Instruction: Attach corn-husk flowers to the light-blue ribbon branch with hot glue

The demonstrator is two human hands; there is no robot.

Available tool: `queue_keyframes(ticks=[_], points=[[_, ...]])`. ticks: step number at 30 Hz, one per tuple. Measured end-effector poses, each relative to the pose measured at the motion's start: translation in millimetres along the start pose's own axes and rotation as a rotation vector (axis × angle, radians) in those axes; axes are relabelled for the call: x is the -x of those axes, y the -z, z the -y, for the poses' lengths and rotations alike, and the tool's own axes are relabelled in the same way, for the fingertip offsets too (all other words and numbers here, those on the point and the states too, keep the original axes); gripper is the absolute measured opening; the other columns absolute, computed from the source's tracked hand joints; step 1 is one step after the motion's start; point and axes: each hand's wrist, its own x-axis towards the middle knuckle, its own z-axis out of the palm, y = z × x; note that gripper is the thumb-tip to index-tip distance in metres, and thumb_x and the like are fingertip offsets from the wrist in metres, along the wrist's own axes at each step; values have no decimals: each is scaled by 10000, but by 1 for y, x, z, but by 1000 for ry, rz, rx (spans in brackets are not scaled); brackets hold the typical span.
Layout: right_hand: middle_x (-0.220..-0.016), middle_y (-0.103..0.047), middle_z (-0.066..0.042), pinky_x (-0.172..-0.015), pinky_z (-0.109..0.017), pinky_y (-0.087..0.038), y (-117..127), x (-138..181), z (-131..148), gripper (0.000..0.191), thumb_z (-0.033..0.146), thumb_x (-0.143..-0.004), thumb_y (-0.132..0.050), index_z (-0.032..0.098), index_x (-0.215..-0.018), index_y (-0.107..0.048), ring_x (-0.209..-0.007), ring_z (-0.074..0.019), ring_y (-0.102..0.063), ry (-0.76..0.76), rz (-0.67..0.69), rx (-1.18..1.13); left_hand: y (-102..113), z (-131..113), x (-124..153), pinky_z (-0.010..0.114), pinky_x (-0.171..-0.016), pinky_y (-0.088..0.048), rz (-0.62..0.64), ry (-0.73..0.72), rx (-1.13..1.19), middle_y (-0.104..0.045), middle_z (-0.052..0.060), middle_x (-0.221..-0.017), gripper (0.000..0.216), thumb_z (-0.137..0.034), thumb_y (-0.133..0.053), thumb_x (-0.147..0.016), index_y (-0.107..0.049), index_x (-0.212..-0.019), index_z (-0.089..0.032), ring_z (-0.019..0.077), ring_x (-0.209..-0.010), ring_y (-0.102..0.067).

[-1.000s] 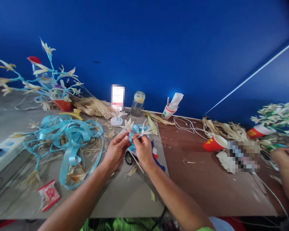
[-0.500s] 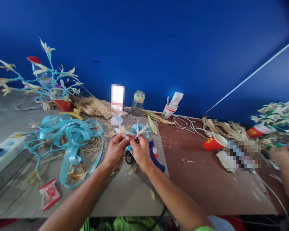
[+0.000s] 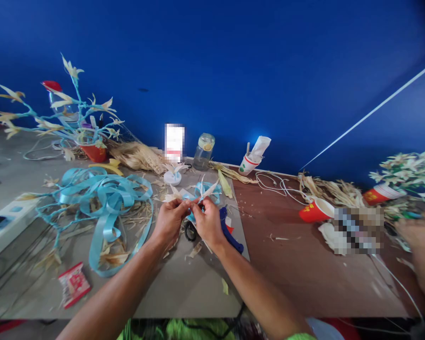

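My left hand (image 3: pixel 170 218) and my right hand (image 3: pixel 207 222) meet over the grey part of the table, fingertips pinched close together. A pale corn-husk flower (image 3: pixel 174 194) sticks up above my left fingers. Another pale husk flower (image 3: pixel 209 190) rises over my right fingers. Light blue ribbon shows between and just behind the hands, but the fingers hide where it joins the flowers. Just below the fingertips lies a black ring-shaped item (image 3: pixel 190 231). A dark blue-handled tool (image 3: pixel 230 233) rests beside my right wrist.
Loose blue ribbon (image 3: pixel 108 203) lies left, near a red candy packet (image 3: pixel 74 284). Husk flowers on blue stems stand in a red cup (image 3: pixel 95 152). A glass jar (image 3: pixel 203 153) and white cup (image 3: pixel 250 164) stand behind. Another person's hand (image 3: pixel 420 236) is at right.
My hands stay pinched together at almost the same spot, with only small finger movement. The view has shifted slightly. The other person's hand at the right edge has moved a little.
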Motion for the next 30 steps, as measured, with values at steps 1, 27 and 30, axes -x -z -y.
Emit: queue_keyframes(ticks=[1,27,30], points=[[-691,-605,-31,-672,-274,-427,0,0,0,177,330,-790,-532,174,-715,-570,-683,-161,-541,-1,-1,5,1,0,-1,252,-661,-466,-3,7,6,-631,15,-596,250,-277,-807,-542,-631,-607,-112,117,-602,-592],[-510,-448,75,-478,-211,-283,5,-10,-5,109,257,-612,-621,179,-643,-551,-475,-70,-366,-363,219,-594,6,-4,-9,190,-552,-388,15,-101,30,-536,-51,-528,253,-271,-781,-591,-568,-600,-135,50,-498,-472],[-521,-449,75,-504,-217,-307,6,-10,-3,91,253,-627,-600,184,-639,-541,-495,-77,-377,-315,208,-526,6,-5,-8,195,-563,-389,27,-118,5,-545,-48,-554,219,-272,-766,-615,-595,-645,-139,53,-516,-476]])
